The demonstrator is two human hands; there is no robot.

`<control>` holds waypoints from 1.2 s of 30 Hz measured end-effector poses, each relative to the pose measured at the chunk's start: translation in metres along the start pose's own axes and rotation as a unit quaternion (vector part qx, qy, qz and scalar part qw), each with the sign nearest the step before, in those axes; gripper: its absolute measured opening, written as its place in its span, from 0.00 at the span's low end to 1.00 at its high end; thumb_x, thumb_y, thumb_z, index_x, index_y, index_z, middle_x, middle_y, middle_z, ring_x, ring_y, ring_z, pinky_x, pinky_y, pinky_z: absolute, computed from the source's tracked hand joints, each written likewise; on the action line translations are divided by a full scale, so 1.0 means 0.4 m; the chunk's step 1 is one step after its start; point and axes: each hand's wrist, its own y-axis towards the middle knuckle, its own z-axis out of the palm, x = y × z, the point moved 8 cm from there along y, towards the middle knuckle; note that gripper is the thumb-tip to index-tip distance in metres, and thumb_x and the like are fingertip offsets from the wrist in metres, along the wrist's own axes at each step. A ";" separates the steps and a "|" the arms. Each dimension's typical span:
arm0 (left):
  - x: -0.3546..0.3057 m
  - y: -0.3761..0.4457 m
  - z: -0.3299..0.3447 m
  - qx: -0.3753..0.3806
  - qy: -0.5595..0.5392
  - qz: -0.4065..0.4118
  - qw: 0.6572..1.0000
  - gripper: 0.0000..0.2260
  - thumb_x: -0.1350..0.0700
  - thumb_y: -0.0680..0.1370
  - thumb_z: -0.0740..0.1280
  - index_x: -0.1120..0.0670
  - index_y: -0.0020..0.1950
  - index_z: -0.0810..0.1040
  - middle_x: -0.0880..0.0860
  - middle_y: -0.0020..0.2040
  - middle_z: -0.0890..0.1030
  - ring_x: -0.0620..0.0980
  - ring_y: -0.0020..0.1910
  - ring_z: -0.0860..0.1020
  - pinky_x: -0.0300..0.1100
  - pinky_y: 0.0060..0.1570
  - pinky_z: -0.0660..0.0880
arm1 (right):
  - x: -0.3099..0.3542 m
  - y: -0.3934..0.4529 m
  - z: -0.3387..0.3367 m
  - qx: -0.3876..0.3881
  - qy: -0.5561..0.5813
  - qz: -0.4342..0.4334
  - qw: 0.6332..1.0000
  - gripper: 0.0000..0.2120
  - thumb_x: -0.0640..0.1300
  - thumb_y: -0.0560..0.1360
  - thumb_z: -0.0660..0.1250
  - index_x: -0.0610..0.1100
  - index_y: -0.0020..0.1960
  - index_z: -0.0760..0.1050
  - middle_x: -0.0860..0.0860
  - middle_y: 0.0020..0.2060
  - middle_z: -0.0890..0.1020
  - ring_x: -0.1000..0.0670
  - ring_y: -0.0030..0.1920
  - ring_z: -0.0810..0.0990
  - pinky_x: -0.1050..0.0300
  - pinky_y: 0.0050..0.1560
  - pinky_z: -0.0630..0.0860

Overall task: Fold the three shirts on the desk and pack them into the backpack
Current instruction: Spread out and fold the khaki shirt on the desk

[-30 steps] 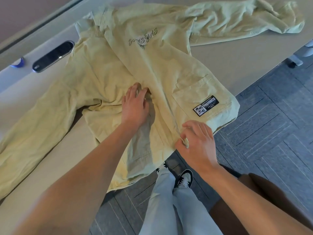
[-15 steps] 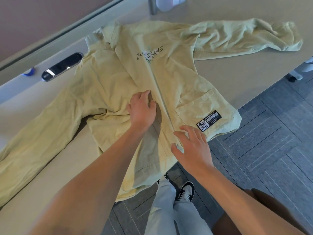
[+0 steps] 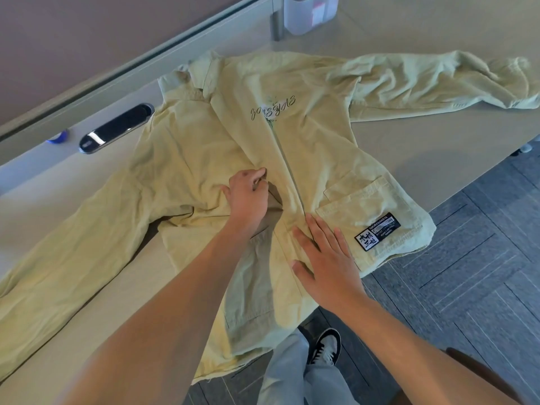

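The pale green shirt lies spread on the tabletop, its hem hanging over the near edge. The left hand pinches a fold at mid-front; the right hand lies flat, no longer pinching as a second ago. A hard tug could slide it floorward.

Shirt left sleeve cut off at frame edge, hem hidden under forearms, container top cropped

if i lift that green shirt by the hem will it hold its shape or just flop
The green shirt would probably flop: it is creased all over and bunches under the left hand. Its hem already droops over the desk edge. The sleeves, lying spread wide, would likely trail behind.
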 end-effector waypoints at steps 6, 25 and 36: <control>0.003 -0.009 -0.071 -0.021 -0.028 0.025 0.999 0.24 0.51 0.75 0.56 0.55 0.65 0.83 0.50 0.56 0.79 0.59 0.67 0.76 0.64 0.72 0.68 | 0.007 -0.012 -0.014 -0.003 0.031 -0.002 1.000 0.31 0.62 0.84 0.52 0.57 0.85 0.52 0.52 0.85 0.45 0.53 0.84 0.37 0.44 0.83 0.40; 0.011 0.003 0.016 -0.027 0.347 0.048 0.936 0.28 0.40 0.80 0.55 0.48 0.79 0.60 0.59 0.84 0.53 0.60 0.83 0.46 0.74 0.75 0.46 | -0.052 0.101 -0.125 -0.109 0.021 0.010 0.994 0.26 0.59 0.87 0.52 0.47 0.80 0.63 0.47 0.81 0.62 0.45 0.82 0.57 0.40 0.80 0.59; 0.042 0.147 0.034 -0.001 0.403 0.041 0.914 0.34 0.28 0.80 0.40 0.39 0.83 0.38 0.51 0.84 0.33 0.58 0.82 0.31 0.77 0.72 0.37 | -0.223 0.433 -0.194 -0.092 -0.085 0.119 0.985 0.33 0.65 0.84 0.45 0.54 0.85 0.44 0.48 0.85 0.42 0.47 0.84 0.40 0.32 0.80 0.40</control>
